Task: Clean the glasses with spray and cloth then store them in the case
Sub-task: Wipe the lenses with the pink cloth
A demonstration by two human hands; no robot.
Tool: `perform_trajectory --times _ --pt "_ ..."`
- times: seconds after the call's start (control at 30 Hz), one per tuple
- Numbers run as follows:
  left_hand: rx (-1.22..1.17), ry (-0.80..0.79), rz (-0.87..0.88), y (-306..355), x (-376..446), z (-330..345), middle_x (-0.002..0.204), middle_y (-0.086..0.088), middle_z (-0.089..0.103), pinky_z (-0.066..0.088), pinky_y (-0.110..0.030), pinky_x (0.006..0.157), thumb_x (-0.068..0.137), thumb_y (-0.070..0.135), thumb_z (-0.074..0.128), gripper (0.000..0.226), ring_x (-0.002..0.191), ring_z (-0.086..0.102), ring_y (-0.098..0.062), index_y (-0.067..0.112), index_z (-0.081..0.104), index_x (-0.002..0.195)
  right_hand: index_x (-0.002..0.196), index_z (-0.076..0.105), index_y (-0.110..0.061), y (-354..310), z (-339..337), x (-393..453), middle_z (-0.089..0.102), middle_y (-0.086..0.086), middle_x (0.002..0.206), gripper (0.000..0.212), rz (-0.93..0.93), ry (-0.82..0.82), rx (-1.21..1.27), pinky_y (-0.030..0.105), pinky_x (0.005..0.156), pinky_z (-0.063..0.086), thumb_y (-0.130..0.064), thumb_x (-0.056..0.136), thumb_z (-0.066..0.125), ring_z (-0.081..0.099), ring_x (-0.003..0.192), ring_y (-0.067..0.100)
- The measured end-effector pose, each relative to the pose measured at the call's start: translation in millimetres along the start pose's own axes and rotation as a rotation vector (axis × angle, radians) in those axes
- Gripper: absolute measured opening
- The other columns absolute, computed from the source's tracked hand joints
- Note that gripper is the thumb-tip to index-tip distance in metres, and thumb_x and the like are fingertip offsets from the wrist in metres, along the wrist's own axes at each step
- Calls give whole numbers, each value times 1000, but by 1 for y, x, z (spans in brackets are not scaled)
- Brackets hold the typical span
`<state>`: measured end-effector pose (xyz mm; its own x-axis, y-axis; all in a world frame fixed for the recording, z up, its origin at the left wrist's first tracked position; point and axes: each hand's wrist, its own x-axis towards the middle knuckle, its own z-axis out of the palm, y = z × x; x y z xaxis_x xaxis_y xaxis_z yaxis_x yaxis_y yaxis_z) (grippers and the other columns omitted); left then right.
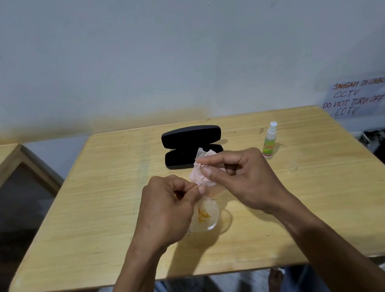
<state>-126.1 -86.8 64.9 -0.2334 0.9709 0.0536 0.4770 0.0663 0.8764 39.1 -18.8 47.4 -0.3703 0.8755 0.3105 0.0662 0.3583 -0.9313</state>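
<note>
wooden table [111,205] | on it: open black case [192,145], spray bottle [270,141]

The light is soft and rather dim, with a cool grey cast on the wall [172,38] and a warm orange tint along its base just above the desk's far edge. The desk [98,219] top is evenly lit, without hard glare. Faint, diffuse shadows fall on the desk just right of and below the left hand [168,212] and under the right hand [242,181], so light seems to come from above and somewhat left. Wide-angle distortion bows the desk's edges and stretches the forearms toward the bottom corners. Fine detail is smeared; the handwritten sign [356,97] at right is blurred, and the lower corners fall dark.
</note>
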Motion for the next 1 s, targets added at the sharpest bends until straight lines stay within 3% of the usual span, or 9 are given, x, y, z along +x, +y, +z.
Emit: perform_trajectory --times 0.03,0.1,0.17,0.3,0.4,0.5,0.63,0.8,1.0 --pt "6 1 4 0 0 0 68 8 71 46 -21 58 81 30 78 15 59 61 -4 20 80 69 106 79 -14 -1 0 0 65 -13 56 18 5 -2 9 17 61 47 -9 89 75 56 55 1" --pt "4 3 8 0 0 0 69 8 71 47 -23 59 81 30 78 14 61 61 -7 21 80 70 103 81 -21 0 1 0 76 11 75 17 17 18 39 44 70 60 -16 87 78 68 70 36" --pt "-20 -11 6 -2 0 1 71 6 72 49 -26 63 82 31 77 14 64 62 -11 21 79 72 100 82 -24 2 0 1 77 22 91 16 34 35 71 60 82 58 -20 84 81 68 90 52" --pt "-40 -101 4 -3 -2 -2 80 3 73 46 -25 68 85 31 74 14 77 62 -24 23 79 74 93 82 -19 -1 0 3 81 8 89 12 118 71 135 44 76 63 -12 83 80 76 84 21" --pt "18 -45 17 -2 0 -3 71 9 68 46 -25 61 84 29 76 16 64 60 -11 23 77 69 89 82 -17 -3 6 5 81 2 87 11 142 120 194 25 72 58 -9 83 80 76 81 12" --pt "77 5 26 4 1 -1 63 12 62 33 -9 47 84 28 77 17 43 48 1 20 78 69 89 82 -17 -6 13 7 81 1 88 10 165 160 207 27 76 59 -10 81 82 77 87 14" --pt "24 51 10 5 0 0 62 11 63 34 -6 46 84 22 77 13 39 47 4 19 80 72 89 83 -14 -11 15 6 81 0 86 12 184 139 148 29 78 61 -13 78 86 77 87 11" --pt "-45 94 -28 -2 2 -1 63 11 69 41 -7 51 82 19 78 13 55 58 3 18 79 69 89 80 -7 -13 6 4 66 -16 53 15 168 28 114 12 57 49 -2 75 85 62 52 -2" --pt "-48 73 -27 -3 0 -3 65 7 70 48 -18 59 81 22 80 16 58 59 -1 19 77 65 84 83 -17 -15 -8 -4 77 13 75 16 169 23 33 30 67 58 -13 70 89 69 62 18"
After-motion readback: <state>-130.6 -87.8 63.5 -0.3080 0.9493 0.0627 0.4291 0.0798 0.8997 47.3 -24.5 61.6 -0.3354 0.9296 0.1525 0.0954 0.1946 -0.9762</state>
